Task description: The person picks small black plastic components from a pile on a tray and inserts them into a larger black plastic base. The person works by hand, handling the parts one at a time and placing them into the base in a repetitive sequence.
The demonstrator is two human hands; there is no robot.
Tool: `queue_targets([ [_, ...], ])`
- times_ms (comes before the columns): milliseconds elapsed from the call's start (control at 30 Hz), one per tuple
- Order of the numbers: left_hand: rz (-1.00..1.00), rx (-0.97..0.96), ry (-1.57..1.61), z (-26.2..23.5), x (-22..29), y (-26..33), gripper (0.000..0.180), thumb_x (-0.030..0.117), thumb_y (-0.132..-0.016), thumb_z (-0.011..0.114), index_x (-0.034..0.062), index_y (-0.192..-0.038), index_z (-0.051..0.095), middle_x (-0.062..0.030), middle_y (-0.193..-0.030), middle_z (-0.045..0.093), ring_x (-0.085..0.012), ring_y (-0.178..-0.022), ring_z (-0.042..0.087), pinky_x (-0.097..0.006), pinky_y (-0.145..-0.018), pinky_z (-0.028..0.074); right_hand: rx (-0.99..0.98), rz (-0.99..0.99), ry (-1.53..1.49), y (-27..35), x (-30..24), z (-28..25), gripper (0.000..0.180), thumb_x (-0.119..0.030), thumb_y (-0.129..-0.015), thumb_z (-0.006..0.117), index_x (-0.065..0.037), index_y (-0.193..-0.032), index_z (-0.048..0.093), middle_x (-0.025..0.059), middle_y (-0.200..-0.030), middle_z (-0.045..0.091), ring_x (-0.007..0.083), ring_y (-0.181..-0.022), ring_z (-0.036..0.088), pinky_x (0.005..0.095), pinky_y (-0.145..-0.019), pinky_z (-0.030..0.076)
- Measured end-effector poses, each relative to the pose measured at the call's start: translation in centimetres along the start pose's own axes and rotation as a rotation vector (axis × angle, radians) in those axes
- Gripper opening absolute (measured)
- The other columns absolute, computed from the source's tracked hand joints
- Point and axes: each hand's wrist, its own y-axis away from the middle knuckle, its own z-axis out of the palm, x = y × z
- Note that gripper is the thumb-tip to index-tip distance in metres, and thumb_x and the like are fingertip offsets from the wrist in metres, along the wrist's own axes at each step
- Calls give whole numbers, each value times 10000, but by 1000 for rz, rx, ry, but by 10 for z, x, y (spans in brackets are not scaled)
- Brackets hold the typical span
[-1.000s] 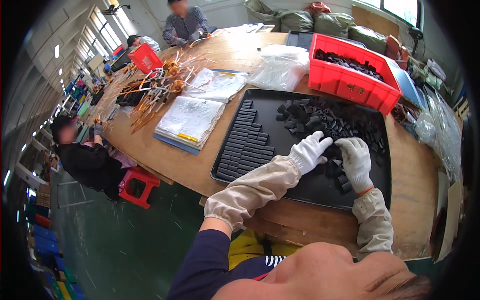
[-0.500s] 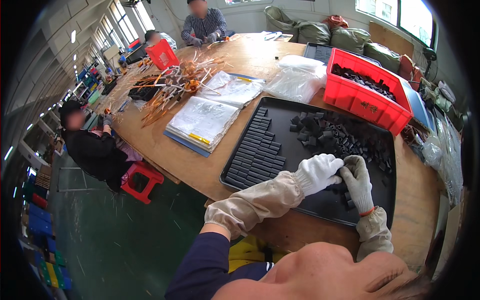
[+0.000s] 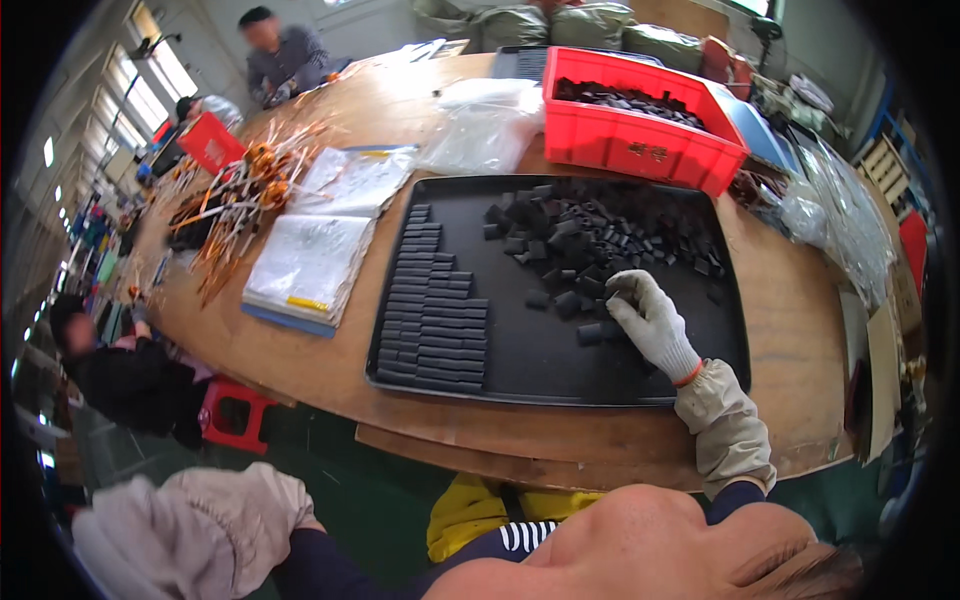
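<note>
My right hand [image 3: 648, 318], in a white knit glove, is over the front right of a black tray [image 3: 560, 385]. Its thumb and fingertips curl together at the near edge of a loose pile of short black tube pieces [image 3: 585, 225]. Whatever they pinch is too dark to make out against the pile. At the lower left, away from the table, my left hand [image 3: 112, 535] is smeared by motion and its fingers cannot be made out. Along the tray's left side, black tube pieces [image 3: 430, 325] lie end to end in tight rows.
Behind the tray stands a red bin [image 3: 640, 150] holding black pieces. Clear plastic bags [image 3: 480, 130], an open booklet of sleeved pages [image 3: 310, 260] and a bundle of copper-coloured wired parts [image 3: 250, 190] lie left of it. Co-workers sit along the table [image 3: 560, 440]; a red stool [image 3: 235, 412] is at left.
My left hand has left my right hand and swung down to the lower left, off the tray. The right hand stays over the tray near the pile. The whole view has shifted.
</note>
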Motion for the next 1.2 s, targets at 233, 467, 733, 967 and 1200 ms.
queue_targets([
  [233,-108,-579,-161,100,-157,31,430,120,-851,817,60,-1246,656,-129,-1088,678,-275,-995,672,-358,-900,545,-128,-22,-72,-4,-20,18,361,-25,-946,655,-22,-1293,555,41,-975,665,83,-911,623,262,-829,516],
  [467,64,-812,-322,217,-217,94,523,276,-843,799,130,-1309,613,-86,-1114,674,-318,-1014,685,-417,-774,592,-33,92,-117,9,-46,10,406,9,-947,618,-49,-1335,516,44,-992,643,81,-837,612,240,-735,522],
  [733,4,-802,-196,240,-241,98,367,283,-868,790,114,-1178,690,-91,-1047,669,-327,-953,678,-435,-775,576,-2,53,-135,0,-13,-21,216,-8,-955,630,-30,-1170,636,54,-1003,687,134,-862,651,289,-769,527],
  [967,-566,-739,334,236,-267,96,257,178,-964,741,60,-1191,718,-61,-1042,713,-138,-996,680,-291,-914,531,58,-350,974,-28,35,-50,211,-73,-818,733,-112,-1022,693,118,-1008,639,347,-925,618,456,-806,499],
  [1200,-707,-776,511,235,-267,105,336,119,-1011,671,39,-1336,642,-34,-1186,674,-101,-1088,614,-276,-969,500,94,-359,893,-31,42,-48,225,-50,-820,721,-95,-1037,683,112,-1008,642,348,-945,628,459,-812,502],
])
